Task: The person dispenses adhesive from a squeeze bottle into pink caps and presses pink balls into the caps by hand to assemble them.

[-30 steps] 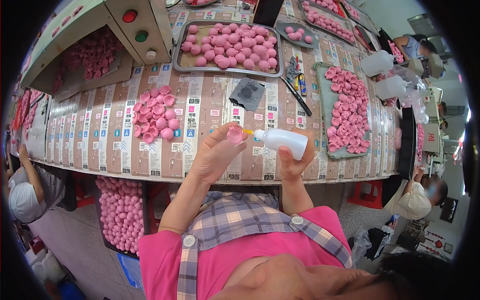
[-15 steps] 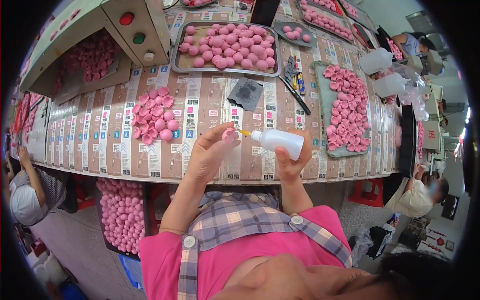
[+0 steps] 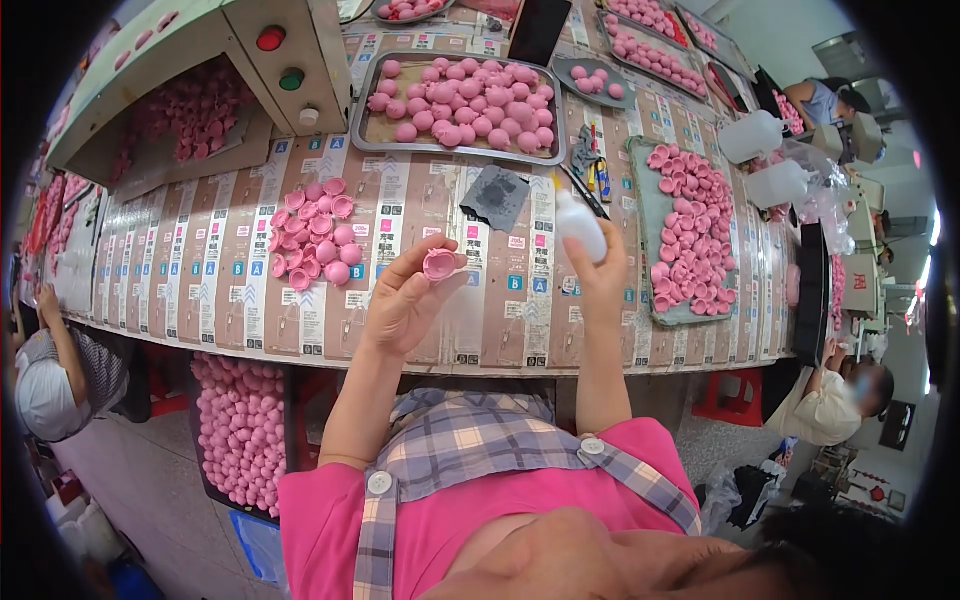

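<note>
Between the thumb and fingers of my left hand [image 3: 403,300] is a pink cup piece [image 3: 439,264], its hollow side showing. My right hand [image 3: 600,262] grips a white squeeze bottle [image 3: 581,226], whose yellow tip points up, away from me, near a black pen [image 3: 583,190]. A dark grey cloth [image 3: 495,197] lies between and beyond the hands. Left of my left hand is a loose pile of pink cups and balls [image 3: 313,236]. Right of the bottle, a greenish tray [image 3: 648,215] holds many pink cups.
A metal tray [image 3: 360,125] of pink balls stands at the back, beside a machine [image 3: 290,60] with red and green buttons. A small grey plate [image 3: 617,100] holds a few balls. White bottles [image 3: 750,137] stand right. Below the table edge is a full crate [image 3: 242,430]. Other people sit at both sides.
My right hand has moved the bottle away from the pink cup, forward, and its tip has turned from leftward to upward. My left hand has shifted slightly left with the cup.
</note>
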Tool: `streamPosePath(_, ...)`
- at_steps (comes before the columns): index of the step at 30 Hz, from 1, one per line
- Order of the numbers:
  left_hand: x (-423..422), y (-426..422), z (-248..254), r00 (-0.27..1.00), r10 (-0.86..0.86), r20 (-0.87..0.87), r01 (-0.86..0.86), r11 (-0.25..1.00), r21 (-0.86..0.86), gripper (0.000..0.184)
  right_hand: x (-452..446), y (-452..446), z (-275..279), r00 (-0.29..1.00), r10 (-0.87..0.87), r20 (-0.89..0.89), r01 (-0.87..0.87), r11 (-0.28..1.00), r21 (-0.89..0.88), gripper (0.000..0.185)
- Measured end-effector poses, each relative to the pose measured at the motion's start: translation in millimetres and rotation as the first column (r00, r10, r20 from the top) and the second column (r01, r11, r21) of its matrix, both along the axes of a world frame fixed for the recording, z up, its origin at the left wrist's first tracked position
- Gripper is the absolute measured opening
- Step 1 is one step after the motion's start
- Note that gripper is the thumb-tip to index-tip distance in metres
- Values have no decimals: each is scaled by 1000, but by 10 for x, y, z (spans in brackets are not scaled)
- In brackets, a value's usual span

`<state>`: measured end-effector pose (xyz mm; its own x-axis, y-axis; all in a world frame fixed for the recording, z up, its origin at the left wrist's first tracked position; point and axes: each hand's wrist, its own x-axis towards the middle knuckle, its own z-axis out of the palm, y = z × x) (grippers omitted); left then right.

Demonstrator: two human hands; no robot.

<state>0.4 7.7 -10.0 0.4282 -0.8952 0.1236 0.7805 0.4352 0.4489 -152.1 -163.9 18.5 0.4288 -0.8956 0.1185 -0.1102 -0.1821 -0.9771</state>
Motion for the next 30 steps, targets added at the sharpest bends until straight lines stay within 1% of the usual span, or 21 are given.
streamPosePath(3,38,-12,7,1000,-26,14,26,999,-24,37,-41,-303,-461,960,88,-266,-91,996,1,35)
streamPosePath(4,50,-22,11,999,-32,11,33,999,-36,37,-6,-309,-511,957,40,-287,-87,985,-151,36)
streamPosePath(5,60,-29,16,999,-40,8,41,998,-47,37,17,-324,-557,939,21,-343,-102,970,-221,37)
streamPosePath(7,72,-38,20,995,-65,-77,61,997,-50,38,47,-348,-629,895,-36,-446,-138,926,-351,39)
streamPosePath(10,54,-72,65,964,-109,-244,95,993,-70,38,90,-309,-681,863,-92,-497,-165,877,-450,40)
streamPosePath(13,14,-120,33,887,-181,-424,141,982,-125,37,100,-272,-660,842,-95,-532,-188,871,-454,39)
streamPosePath(17,-63,-187,48,764,-268,-587,173,961,-214,35,111,-245,-622,828,-133,-544,-198,839,-507,38)
streamPosePath(19,-88,-190,33,704,-291,-648,186,956,-226,35,109,-236,-592,827,-148,-543,-191,833,-519,39)
streamPosePath(20,-100,-188,21,672,-304,-676,196,952,-234,35,105,-244,-619,848,-125,-515,-177,849,-498,37)
streamPosePath(22,-122,-201,-33,634,-377,-676,187,922,-338,37,53,-329,-661,884,-106,-456,-137,873,-467,33)
streamPosePath(23,-140,-213,-57,607,-420,-674,187,900,-393,38,-1,-410,-636,905,-109,-410,-118,864,-490,31)
streamPosePath(25,-154,-193,-24,562,-425,-709,204,902,-380,36,-111,-610,-564,941,-114,-319,-78,842,-534,27)
streamPosePath(26,-165,-183,-10,575,-406,-710,210,912,-351,36,-181,-730,-487,929,-183,-322,-20,844,-536,24)
streamPosePath(28,-185,-167,-19,614,-367,-699,224,930,-291,37,-308,-1040,-335,913,-307,-270,111,821,-560,22)
streamPosePath(30,-212,-159,-61,661,-328,-674,235,945,-229,37,-455,-1507,-227,898,-353,-263,141,797,-587,18)
